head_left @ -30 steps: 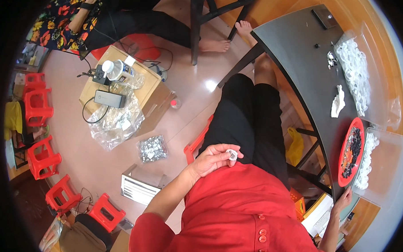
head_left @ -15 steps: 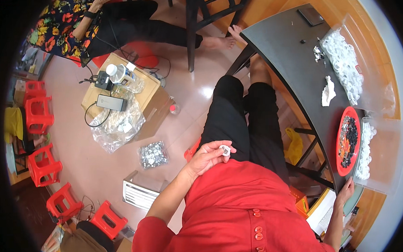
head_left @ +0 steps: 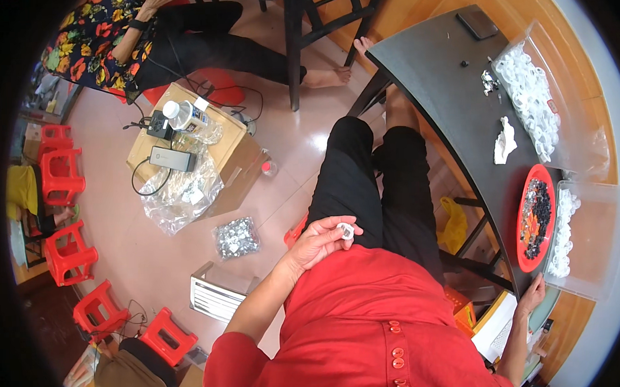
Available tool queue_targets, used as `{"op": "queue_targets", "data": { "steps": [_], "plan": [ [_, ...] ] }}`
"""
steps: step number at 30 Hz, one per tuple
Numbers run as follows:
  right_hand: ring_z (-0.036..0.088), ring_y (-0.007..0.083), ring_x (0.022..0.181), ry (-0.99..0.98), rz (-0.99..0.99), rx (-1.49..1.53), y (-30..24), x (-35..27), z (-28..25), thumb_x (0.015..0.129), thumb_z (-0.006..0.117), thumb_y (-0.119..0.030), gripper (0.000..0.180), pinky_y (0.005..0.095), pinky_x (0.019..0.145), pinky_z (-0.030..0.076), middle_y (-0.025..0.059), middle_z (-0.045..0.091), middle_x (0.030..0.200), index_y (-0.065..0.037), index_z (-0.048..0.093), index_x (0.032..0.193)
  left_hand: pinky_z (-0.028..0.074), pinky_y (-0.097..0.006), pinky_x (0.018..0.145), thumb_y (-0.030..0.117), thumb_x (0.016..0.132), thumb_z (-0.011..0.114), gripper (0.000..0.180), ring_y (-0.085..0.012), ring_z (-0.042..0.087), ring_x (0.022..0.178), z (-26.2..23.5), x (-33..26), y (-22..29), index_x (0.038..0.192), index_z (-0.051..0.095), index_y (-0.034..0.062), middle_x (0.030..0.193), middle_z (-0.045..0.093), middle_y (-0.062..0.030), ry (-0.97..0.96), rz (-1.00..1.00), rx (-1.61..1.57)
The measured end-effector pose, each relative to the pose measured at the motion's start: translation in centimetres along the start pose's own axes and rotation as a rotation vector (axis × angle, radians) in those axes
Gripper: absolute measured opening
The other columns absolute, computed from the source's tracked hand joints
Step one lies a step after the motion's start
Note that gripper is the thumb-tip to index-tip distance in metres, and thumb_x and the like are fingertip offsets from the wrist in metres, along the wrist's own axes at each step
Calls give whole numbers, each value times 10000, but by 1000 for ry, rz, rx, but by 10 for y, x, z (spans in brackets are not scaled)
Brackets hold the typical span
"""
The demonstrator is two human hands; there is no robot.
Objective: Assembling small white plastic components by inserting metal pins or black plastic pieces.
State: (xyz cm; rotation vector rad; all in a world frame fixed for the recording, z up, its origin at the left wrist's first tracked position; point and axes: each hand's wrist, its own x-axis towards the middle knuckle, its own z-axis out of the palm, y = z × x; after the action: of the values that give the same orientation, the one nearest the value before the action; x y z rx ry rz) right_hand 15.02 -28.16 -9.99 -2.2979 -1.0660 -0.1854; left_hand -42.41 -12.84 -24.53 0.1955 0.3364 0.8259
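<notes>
My left hand (head_left: pixel 323 238) rests at my lap, above the black trousers. Its thumb and fingers pinch a small white ring-shaped plastic piece (head_left: pixel 346 231) with a greyish middle. At the lower right, my right hand (head_left: pixel 530 298) is at the near corner of the dark table (head_left: pixel 450 96), its fingers closed at the edge. Just beyond them lies a red oval plate (head_left: pixel 521 244) with small black, silver and orange parts. Next to the plate, a clear plastic tray (head_left: pixel 592 248) contains white ring-shaped pieces (head_left: pixel 564 236).
Farther up the table are another heap of white rings (head_left: pixel 531 107), a crumpled white scrap (head_left: pixel 505 142) and a dark phone (head_left: pixel 477 22). On the left, a cardboard box (head_left: pixel 237 162) carries a bottle (head_left: pixel 191 119) and adapter (head_left: pixel 172 158). Red stools (head_left: pixel 63 176) and a seated person (head_left: pixel 189 51) are beyond.
The seated person's bare foot and leg have shifted slightly to the left. My hands and the white piece are almost unmoved.
</notes>
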Motion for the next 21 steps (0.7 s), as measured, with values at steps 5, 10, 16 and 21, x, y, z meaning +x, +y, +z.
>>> {"op": "queue_targets", "data": {
  "steps": [5,10,16,21],
  "plan": [
    [325,70,628,-45,6,-29,-11,0,-1,970,481,-326,392,248,555,312,-49,372,655,-24,487,720,495,-310,812,98,938,513,289,-167,568,820,-2,2,1,1220,563,56,1102,598,-173,6,-6,4],
    [309,76,621,-41,-6,-18,-1,1,-2,975,467,-330,394,251,544,299,-45,355,652,-31,473,718,494,-321,814,90,942,502,283,-178,572,827,-1,2,3,1215,567,60,1105,598,-177,18,-18,1],
    [323,61,624,-42,35,3,-4,0,-2,973,480,-316,375,234,540,292,-61,366,660,-38,492,721,494,-314,842,101,936,523,305,-152,570,837,-2,-2,4,1235,552,45,1110,605,-159,27,-22,2],
    [304,62,639,-25,40,69,-2,-2,0,980,470,-281,340,227,557,286,-61,355,689,-31,479,749,492,-323,816,67,920,527,268,-187,574,830,1,-1,5,1179,596,61,1096,605,-175,60,-28,11]
  ]
}}
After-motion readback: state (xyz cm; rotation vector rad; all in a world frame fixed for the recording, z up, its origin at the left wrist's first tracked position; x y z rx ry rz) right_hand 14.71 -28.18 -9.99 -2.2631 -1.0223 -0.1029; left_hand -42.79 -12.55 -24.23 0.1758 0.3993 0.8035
